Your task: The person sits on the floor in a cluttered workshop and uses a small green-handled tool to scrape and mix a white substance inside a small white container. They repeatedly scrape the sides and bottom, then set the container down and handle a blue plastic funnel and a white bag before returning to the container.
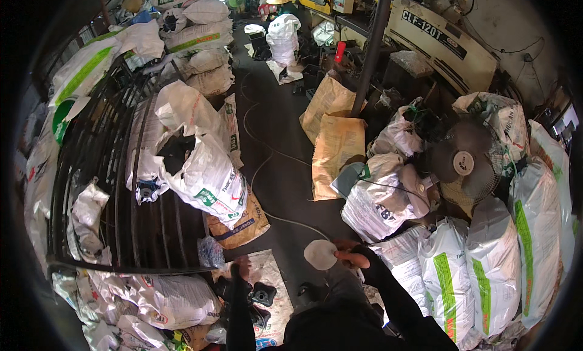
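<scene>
The right hand (pixel 351 258) has its grip pinched closed on the edge of a pale round disc (pixel 320 254), which it holds up in front of the body, above the dark floor (pixel 285 169). A thin pale cord (pixel 285 220) runs across the floor and ends at or just behind the disc; whether it is joined to it I cannot tell. The left hand (pixel 241 270) reaches down toward a printed sheet (pixel 276 290) spread on the floor, with small dark parts (pixel 263 293) just beside it. It seems to carry nothing, but its fingers are too blurred to read as open or closed.

As a judgement, the work looks to be at the handling of a single piece: one disc is in hand, the dark parts lie loose on the sheet, and no finished pile shows (so little can be called done).

Open room is narrow. To the left a black metal rack (pixel 121 187) hung with white woven sacks (pixel 206 178) stands close, its lower rail near the left hand. To the right, full sacks with green stripes (pixel 486 272) and a floor fan (pixel 464 163) press in just beside the right forearm. The only clear run is the dark floor strip leading away between them, past brown paper bags (pixel 336 147).
</scene>
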